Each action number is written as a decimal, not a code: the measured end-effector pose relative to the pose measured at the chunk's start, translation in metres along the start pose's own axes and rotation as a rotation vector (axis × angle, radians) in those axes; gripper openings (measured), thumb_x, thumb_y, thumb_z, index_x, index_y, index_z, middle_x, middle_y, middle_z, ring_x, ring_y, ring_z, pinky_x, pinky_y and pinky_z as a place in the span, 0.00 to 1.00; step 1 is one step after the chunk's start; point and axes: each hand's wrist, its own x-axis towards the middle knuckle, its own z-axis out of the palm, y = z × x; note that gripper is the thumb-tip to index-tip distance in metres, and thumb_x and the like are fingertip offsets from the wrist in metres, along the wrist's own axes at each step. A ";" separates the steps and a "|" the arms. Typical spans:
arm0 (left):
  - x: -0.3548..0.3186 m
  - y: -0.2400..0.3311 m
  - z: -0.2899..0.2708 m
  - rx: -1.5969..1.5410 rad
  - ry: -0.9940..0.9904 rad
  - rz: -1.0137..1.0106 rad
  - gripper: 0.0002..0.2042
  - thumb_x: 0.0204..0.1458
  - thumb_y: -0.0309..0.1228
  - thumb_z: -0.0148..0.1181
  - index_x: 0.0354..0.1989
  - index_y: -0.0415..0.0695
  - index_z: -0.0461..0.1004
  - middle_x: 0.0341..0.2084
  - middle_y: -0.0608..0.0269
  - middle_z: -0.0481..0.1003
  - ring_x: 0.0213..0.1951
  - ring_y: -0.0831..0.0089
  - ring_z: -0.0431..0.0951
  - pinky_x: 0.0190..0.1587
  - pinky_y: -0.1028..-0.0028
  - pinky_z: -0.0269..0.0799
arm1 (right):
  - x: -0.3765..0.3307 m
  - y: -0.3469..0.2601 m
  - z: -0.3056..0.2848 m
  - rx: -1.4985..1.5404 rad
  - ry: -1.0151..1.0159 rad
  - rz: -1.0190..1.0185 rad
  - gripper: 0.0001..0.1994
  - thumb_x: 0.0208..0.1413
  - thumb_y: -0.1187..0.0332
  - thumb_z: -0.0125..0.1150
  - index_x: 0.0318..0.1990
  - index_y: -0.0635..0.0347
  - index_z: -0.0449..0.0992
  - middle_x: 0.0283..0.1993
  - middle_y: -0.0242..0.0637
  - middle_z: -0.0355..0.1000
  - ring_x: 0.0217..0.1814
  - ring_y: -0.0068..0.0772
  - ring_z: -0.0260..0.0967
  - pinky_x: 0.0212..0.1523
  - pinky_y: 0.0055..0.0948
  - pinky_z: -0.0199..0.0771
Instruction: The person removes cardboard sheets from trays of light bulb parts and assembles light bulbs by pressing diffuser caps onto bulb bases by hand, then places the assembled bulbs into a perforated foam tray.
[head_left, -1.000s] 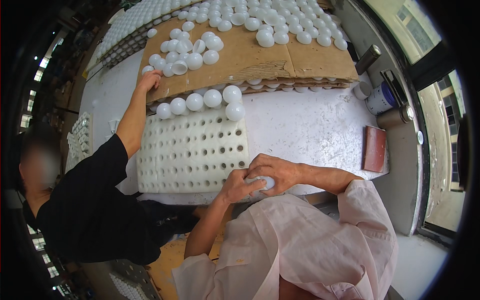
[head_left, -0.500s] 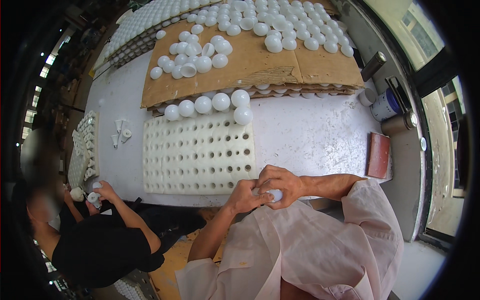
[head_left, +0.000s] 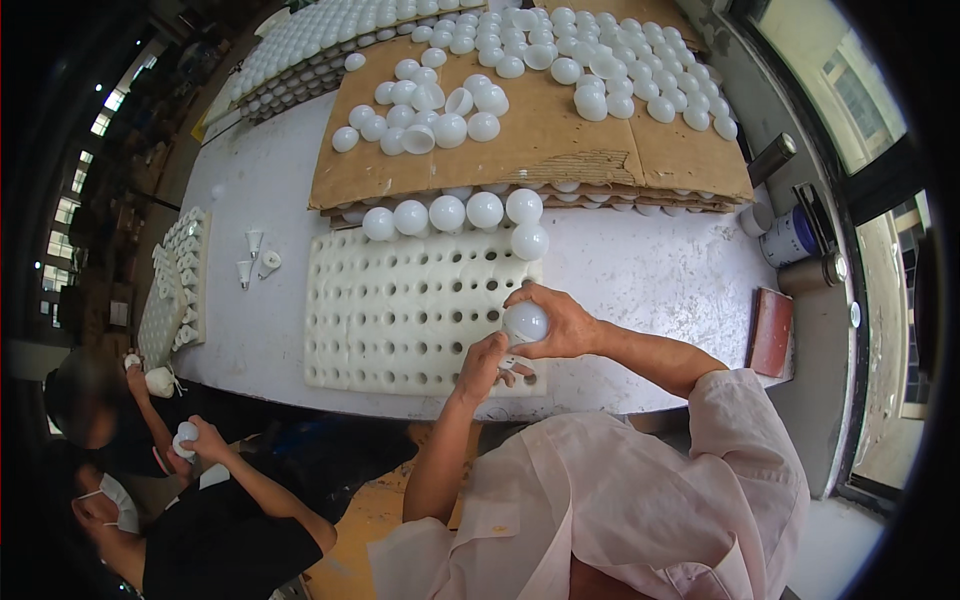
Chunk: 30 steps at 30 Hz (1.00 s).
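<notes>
Over the near right corner of the foam tray I hold a light bulb with a round white dome (head_left: 526, 322). My right hand (head_left: 566, 325) wraps the dome from the right, thumb and fingers curled round it. At the bulb's lower end, my left hand (head_left: 482, 370) has its thumb and fingers loosely about the neck, which they partly hide. The white foam tray (head_left: 380, 315) has rows of holes. Along its far edge, several finished-looking bulbs (head_left: 447, 212) stand in a row, with another bulb (head_left: 529, 241) at the right end, nearer me.
Behind the tray, stacked cardboard (head_left: 420, 180) bears many loose white domes (head_left: 483, 127). Small bulb bases (head_left: 268, 262) lie left of the tray. At right are a red-brown box (head_left: 770, 333), a flask (head_left: 772, 158) and a blue-white tub (head_left: 790, 238). Co-workers (head_left: 220, 520) sit at the left.
Both my hands have moved up and away from my body, carrying the bulb from the table's edge to above the tray. Its dome now shows more fully. My view has shifted slightly.
</notes>
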 end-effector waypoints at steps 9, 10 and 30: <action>0.001 0.013 -0.077 0.097 0.294 0.111 0.16 0.56 0.29 0.58 0.49 0.31 0.69 0.38 0.53 0.78 0.38 0.66 0.81 0.27 0.79 0.71 | 0.119 0.051 0.002 -0.856 0.074 -0.139 0.31 0.39 0.65 0.71 0.54 0.52 0.65 0.54 0.40 0.61 0.55 0.44 0.62 0.55 0.38 0.67; 0.002 0.016 -0.086 0.098 0.285 0.118 0.16 0.56 0.29 0.58 0.49 0.31 0.69 0.38 0.53 0.78 0.38 0.66 0.81 0.27 0.79 0.71 | 0.125 0.057 0.004 -0.952 0.044 -0.144 0.30 0.40 0.64 0.70 0.54 0.51 0.66 0.54 0.39 0.62 0.55 0.42 0.62 0.56 0.37 0.66; 0.020 0.050 -0.215 0.094 0.599 0.217 0.14 0.56 0.28 0.57 0.46 0.30 0.70 0.40 0.49 0.78 0.38 0.66 0.81 0.29 0.78 0.71 | 0.182 0.173 -0.230 -0.976 0.858 0.445 0.38 0.41 0.61 0.69 0.63 0.58 0.60 0.62 0.55 0.59 0.62 0.57 0.58 0.63 0.43 0.60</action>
